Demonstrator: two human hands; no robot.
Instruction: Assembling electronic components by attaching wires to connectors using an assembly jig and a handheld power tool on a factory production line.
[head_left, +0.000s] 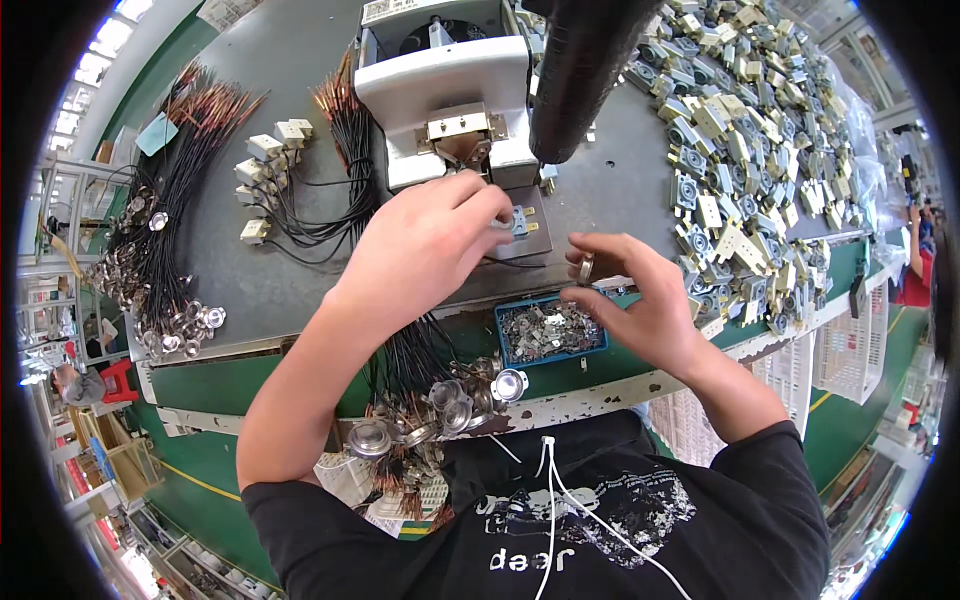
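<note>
At six o'clock of the white machine (440, 82), the left grip (425, 240) is curling, contents unclear, while the right grip (645, 305), at one o'clock of the blue tray (558, 358), is pinching a metal disc (586, 269), seemingly light, stiff, slick, best rim-held.

The left hand (425, 238) hides part of the blue-grey piece (519, 222), and the upper edge cuts the white machine (447, 78).

Left hand (425, 238) extends forward, palm down; right hand (645, 305) curls inward.
</note>
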